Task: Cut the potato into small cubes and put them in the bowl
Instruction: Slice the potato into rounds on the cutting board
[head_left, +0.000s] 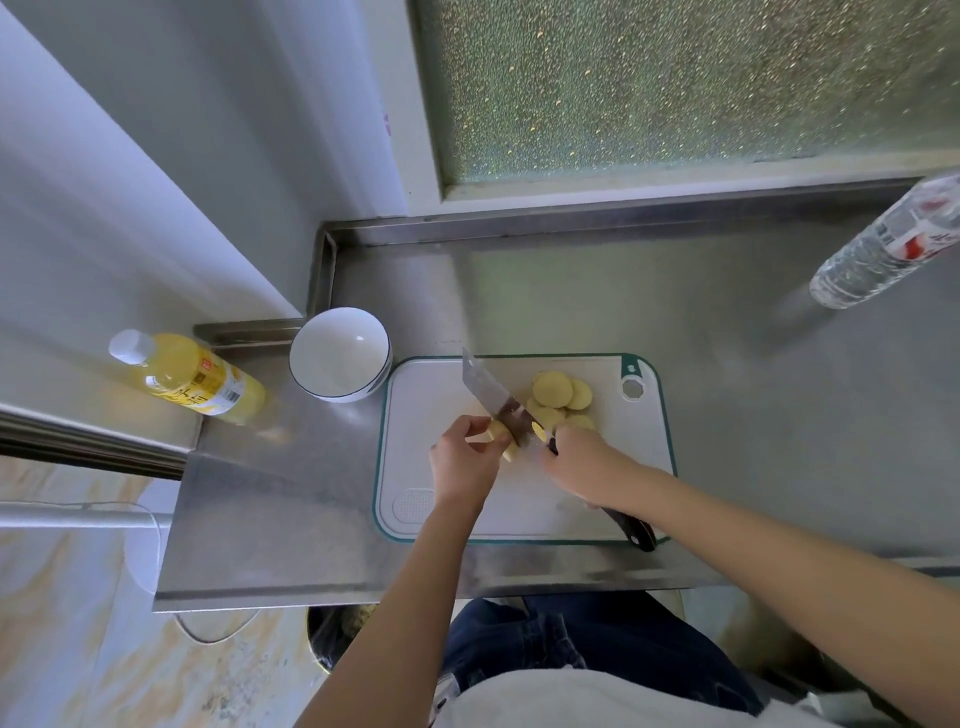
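A white cutting board (436, 400) with a green rim lies on the steel counter. On it my left hand (462, 467) pinches a pale yellow potato piece (500, 432). My right hand (576, 462) grips a cleaver; its blade (488, 395) points up and left and rests against the piece. A dark handle end (631, 527) shows under my right wrist. Several round potato slices (553, 389) lie stacked just right of the blade. A white bowl (337, 353) with a dark rim line stands empty off the board's upper left corner.
A yellow drink bottle (192, 379) lies left of the bowl on a ledge. A clear water bottle (878, 249) stands at the counter's (727, 415) far right. A raised steel lip runs along the back and left edges. A dark bin (327, 639) sits below the front edge.
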